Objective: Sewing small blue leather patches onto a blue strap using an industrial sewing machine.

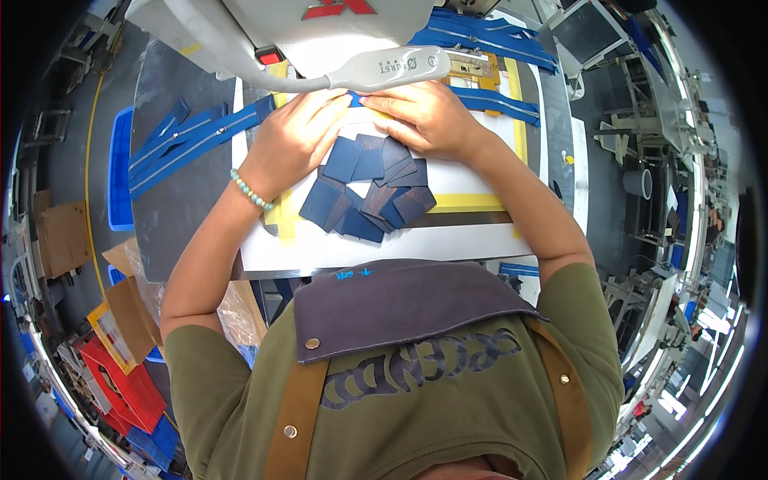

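Pressed two hands flat on a blue strip (356,100) under the lamp (384,68): left (292,140), right (424,120), fingers extended, gripping nothing. Lay just below them, about a dozen dark patches (368,188), overlapping on the worktop (320,248). Draped left, several more strips (184,140).

A red emblem label (338,8) sits on the white machine housing (360,32) at 12 o'clock. A flat dark screen (588,32) in a pale frame stands at 1 o'clock. Brown cardboard boxes (60,236) lie at 9 o'clock. Yellow-edged flat cartons (112,336) lie at 8 o'clock.
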Action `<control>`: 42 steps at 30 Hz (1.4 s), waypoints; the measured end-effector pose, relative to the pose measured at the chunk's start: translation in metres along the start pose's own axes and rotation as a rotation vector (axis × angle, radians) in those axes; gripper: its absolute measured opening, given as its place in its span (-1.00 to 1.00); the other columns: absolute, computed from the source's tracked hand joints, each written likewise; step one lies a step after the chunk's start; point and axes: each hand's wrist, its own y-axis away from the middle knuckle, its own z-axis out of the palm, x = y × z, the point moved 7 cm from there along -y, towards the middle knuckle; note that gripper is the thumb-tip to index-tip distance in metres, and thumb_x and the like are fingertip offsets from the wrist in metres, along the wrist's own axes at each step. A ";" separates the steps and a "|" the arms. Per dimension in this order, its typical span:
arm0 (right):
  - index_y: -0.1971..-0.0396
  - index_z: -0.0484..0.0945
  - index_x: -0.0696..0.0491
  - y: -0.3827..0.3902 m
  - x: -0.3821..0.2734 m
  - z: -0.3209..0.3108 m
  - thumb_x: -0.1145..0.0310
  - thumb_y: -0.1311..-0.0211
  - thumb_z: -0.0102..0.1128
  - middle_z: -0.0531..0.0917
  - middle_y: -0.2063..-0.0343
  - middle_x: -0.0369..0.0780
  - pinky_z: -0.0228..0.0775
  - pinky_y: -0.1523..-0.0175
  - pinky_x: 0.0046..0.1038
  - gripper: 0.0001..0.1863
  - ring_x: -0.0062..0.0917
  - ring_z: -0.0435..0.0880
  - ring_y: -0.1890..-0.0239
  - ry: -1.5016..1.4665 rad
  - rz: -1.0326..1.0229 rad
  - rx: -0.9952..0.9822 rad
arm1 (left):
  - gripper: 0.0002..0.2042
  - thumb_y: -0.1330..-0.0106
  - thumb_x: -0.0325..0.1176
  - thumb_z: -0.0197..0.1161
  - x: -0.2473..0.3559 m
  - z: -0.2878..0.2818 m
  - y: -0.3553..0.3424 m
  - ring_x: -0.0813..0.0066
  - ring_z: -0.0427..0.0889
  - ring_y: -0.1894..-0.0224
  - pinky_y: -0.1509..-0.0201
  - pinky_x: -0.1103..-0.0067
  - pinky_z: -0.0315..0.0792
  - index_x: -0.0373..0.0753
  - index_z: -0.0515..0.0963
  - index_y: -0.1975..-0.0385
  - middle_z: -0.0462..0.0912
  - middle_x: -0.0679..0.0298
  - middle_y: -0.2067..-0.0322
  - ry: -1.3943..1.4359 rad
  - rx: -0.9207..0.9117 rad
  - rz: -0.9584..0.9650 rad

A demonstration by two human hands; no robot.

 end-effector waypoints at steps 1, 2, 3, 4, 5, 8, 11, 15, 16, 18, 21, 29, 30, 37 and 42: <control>0.02 0.74 0.07 0.000 0.001 -0.001 0.27 -0.31 0.33 0.75 -0.05 -0.25 0.38 -0.32 -0.24 -0.69 -0.34 0.63 -0.17 0.003 0.004 0.009 | -0.71 -0.28 -0.43 0.36 -0.005 -0.004 0.003 0.25 0.69 -0.04 -0.13 0.40 0.59 -0.35 0.67 0.01 0.69 0.17 0.00 0.016 0.002 -0.072; 0.01 0.74 0.06 0.001 0.001 0.001 0.25 -0.31 0.32 0.74 -0.08 -0.26 0.37 -0.33 -0.23 -0.68 -0.34 0.62 -0.18 0.006 0.010 -0.014 | -0.72 -0.29 -0.45 0.35 -0.007 -0.006 0.005 0.22 0.68 -0.06 -0.16 0.38 0.58 -0.36 0.68 0.03 0.71 0.15 -0.01 0.012 0.025 -0.094; 0.00 0.74 0.05 0.003 0.002 0.003 0.23 -0.32 0.31 0.73 -0.10 -0.27 0.36 -0.34 -0.23 -0.67 -0.34 0.62 -0.20 0.010 0.017 -0.037 | -0.72 -0.29 -0.45 0.35 -0.008 -0.007 0.006 0.22 0.68 -0.06 -0.16 0.38 0.58 -0.36 0.68 0.03 0.71 0.15 -0.01 0.012 0.022 -0.089; 0.00 0.74 0.05 0.003 0.003 0.003 0.23 -0.32 0.31 0.73 -0.10 -0.27 0.36 -0.34 -0.23 -0.67 -0.34 0.62 -0.20 0.011 0.021 -0.033 | -0.70 -0.26 -0.49 0.37 -0.008 -0.008 0.007 0.17 0.68 -0.04 -0.15 0.37 0.57 -0.36 0.68 0.00 0.72 0.12 -0.01 0.032 0.014 -0.088; -0.01 0.73 0.04 0.003 0.002 0.005 0.21 -0.33 0.30 0.72 -0.12 -0.27 0.35 -0.35 -0.23 -0.66 -0.35 0.61 -0.21 0.026 -0.006 -0.045 | -0.66 -0.23 -0.52 0.39 -0.008 -0.009 0.007 0.11 0.68 -0.02 -0.14 0.35 0.55 -0.35 0.68 -0.03 0.73 0.10 -0.01 0.051 0.005 -0.088; -0.04 0.73 0.03 0.003 0.001 0.006 0.16 -0.34 0.29 0.72 -0.13 -0.28 0.34 -0.36 -0.23 -0.63 -0.36 0.60 -0.22 0.064 -0.037 -0.051 | -0.64 -0.25 -0.54 0.36 -0.006 -0.006 0.007 0.09 0.64 -0.09 -0.23 0.33 0.49 -0.36 0.68 -0.08 0.74 0.09 -0.05 0.112 -0.005 -0.101; -0.06 0.73 0.02 0.002 -0.001 0.008 0.10 -0.35 0.28 0.72 -0.12 -0.28 0.32 -0.36 -0.23 -0.59 -0.37 0.59 -0.22 0.091 -0.030 -0.057 | -0.62 -0.30 -0.54 0.30 -0.009 -0.003 0.010 0.05 0.61 -0.15 -0.30 0.31 0.44 -0.35 0.66 -0.14 0.72 0.07 -0.11 0.125 -0.044 -0.139; -0.08 0.72 0.03 0.002 -0.003 0.008 0.03 -0.36 0.28 0.70 -0.11 -0.26 0.29 -0.35 -0.23 -0.55 -0.33 0.57 -0.22 0.117 -0.007 -0.057 | -0.64 -0.35 -0.46 0.28 -0.010 0.000 0.009 0.08 0.58 -0.20 -0.38 0.27 0.38 -0.33 0.65 -0.14 0.70 0.11 -0.14 0.130 -0.069 -0.130; -0.08 0.72 0.03 0.002 -0.003 0.008 0.03 -0.36 0.28 0.70 -0.11 -0.26 0.29 -0.35 -0.23 -0.55 -0.33 0.57 -0.22 0.116 -0.005 -0.057 | -0.64 -0.36 -0.46 0.27 -0.011 0.003 0.009 0.09 0.58 -0.20 -0.39 0.28 0.37 -0.32 0.65 -0.15 0.69 0.12 -0.15 0.140 -0.091 -0.142; -0.05 0.72 0.05 0.001 -0.004 0.008 0.01 -0.36 0.29 0.68 -0.11 -0.22 0.28 -0.35 -0.21 -0.54 -0.30 0.56 -0.22 0.108 -0.008 -0.043 | -0.64 -0.37 -0.45 0.27 -0.012 0.008 0.010 0.10 0.58 -0.19 -0.39 0.28 0.36 -0.31 0.65 -0.15 0.69 0.13 -0.16 0.152 -0.114 -0.152; -0.01 0.72 0.07 0.002 -0.003 0.010 0.02 -0.35 0.29 0.67 -0.10 -0.19 0.29 -0.36 -0.19 -0.55 -0.25 0.56 -0.21 0.096 0.017 -0.053 | -0.66 -0.36 -0.42 0.30 -0.013 0.013 0.010 0.14 0.59 -0.17 -0.37 0.30 0.38 -0.30 0.67 -0.12 0.70 0.16 -0.15 0.175 -0.122 -0.138; 0.15 0.76 0.06 0.004 -0.003 -0.016 0.38 -0.15 0.41 0.74 0.08 -0.21 0.56 -0.05 -0.32 -0.75 -0.28 0.66 0.01 0.095 0.073 0.179 | -0.70 -0.30 -0.37 0.40 -0.005 0.016 -0.001 0.22 0.67 -0.06 -0.18 0.36 0.54 -0.31 0.72 0.00 0.74 0.17 -0.10 -0.012 -0.076 -0.016; 0.15 0.76 0.06 0.005 -0.002 -0.013 0.38 -0.15 0.41 0.74 0.08 -0.21 0.55 -0.07 -0.31 -0.75 -0.29 0.66 0.01 0.094 0.072 0.147 | -0.70 -0.30 -0.37 0.40 -0.004 0.016 -0.004 0.22 0.67 -0.06 -0.18 0.36 0.54 -0.31 0.72 0.00 0.74 0.17 -0.10 -0.013 -0.075 -0.020; 0.10 0.78 0.02 0.006 -0.002 -0.004 0.34 -0.18 0.39 0.75 0.01 -0.23 0.49 -0.18 -0.26 -0.72 -0.31 0.66 -0.04 0.072 0.069 0.050 | -0.73 -0.30 -0.33 0.40 -0.014 0.017 -0.012 0.30 0.75 0.06 -0.09 0.42 0.60 -0.29 0.73 0.06 0.79 0.18 0.06 0.076 -0.116 0.018; 0.08 0.77 0.02 0.005 0.002 -0.006 0.32 -0.19 0.38 0.75 -0.01 -0.24 0.47 -0.21 -0.27 -0.70 -0.33 0.66 -0.10 0.048 0.046 0.019 | -0.74 -0.26 -0.33 0.41 -0.018 0.017 -0.010 0.28 0.75 0.08 -0.04 0.42 0.61 -0.28 0.75 0.09 0.80 0.20 0.10 0.128 -0.099 -0.008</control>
